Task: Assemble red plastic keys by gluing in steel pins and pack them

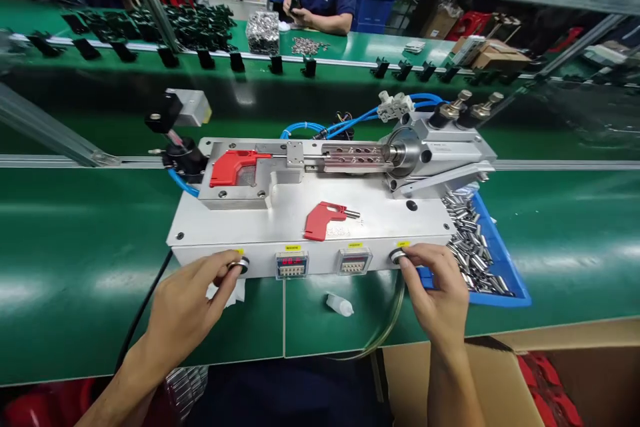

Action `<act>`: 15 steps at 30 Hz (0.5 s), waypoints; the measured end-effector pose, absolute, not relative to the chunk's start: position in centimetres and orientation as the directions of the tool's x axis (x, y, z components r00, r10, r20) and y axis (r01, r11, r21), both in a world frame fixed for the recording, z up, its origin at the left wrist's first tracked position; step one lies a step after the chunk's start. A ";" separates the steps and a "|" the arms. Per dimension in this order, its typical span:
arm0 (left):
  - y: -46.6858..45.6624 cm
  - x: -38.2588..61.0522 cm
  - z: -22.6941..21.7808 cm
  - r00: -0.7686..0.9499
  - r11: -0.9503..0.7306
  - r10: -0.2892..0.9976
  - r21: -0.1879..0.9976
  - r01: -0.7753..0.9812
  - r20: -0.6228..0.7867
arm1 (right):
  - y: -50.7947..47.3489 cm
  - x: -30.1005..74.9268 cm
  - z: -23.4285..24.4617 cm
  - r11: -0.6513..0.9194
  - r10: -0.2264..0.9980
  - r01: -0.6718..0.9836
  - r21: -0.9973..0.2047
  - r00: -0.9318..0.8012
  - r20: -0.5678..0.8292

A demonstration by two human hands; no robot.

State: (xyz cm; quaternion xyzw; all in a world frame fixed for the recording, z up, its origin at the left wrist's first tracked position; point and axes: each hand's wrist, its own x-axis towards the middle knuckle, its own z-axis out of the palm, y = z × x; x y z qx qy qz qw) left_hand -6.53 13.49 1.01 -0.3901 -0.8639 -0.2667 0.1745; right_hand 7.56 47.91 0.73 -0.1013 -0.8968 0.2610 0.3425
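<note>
A grey metal press fixture (300, 227) stands on the green bench. My left hand (187, 307) has its thumb on the round button (242, 264) at the fixture's front left. My right hand (437, 290) presses fingertips on the matching button (397, 255) at the front right. Neither hand holds anything. One red plastic part (235, 165) sits in the jig at the top left, in line with the pneumatic cylinder (430, 147). A second red part (324, 219) with a metal pin lies loose on the fixture's top plate.
A blue tray (500, 267) of several metal pins sits right of the fixture. A small white bottle (340, 305) lies in front. A cardboard box (525, 380) with red parts is at bottom right. Other people work across the far bench (380, 47), with black parts.
</note>
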 end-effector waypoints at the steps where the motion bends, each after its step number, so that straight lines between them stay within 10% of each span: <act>1: 13.4 -6.7 1.3 -0.640 0.527 0.585 0.365 0.767 0.498 | 47.8 7.6 0.5 0.850 0.355 -0.002 -0.526 -0.736 0.577; 9: 19.2 -7.5 4.4 -0.499 0.358 0.613 0.348 0.866 0.612 | 46.9 6.1 -1.7 0.935 0.278 -0.020 -0.355 -0.581 0.765; 15: 25.2 -10.4 8.0 -0.409 0.359 0.867 0.212 0.909 0.286 | 47.4 6.1 -2.2 0.932 0.287 -0.031 -0.361 -0.547 0.786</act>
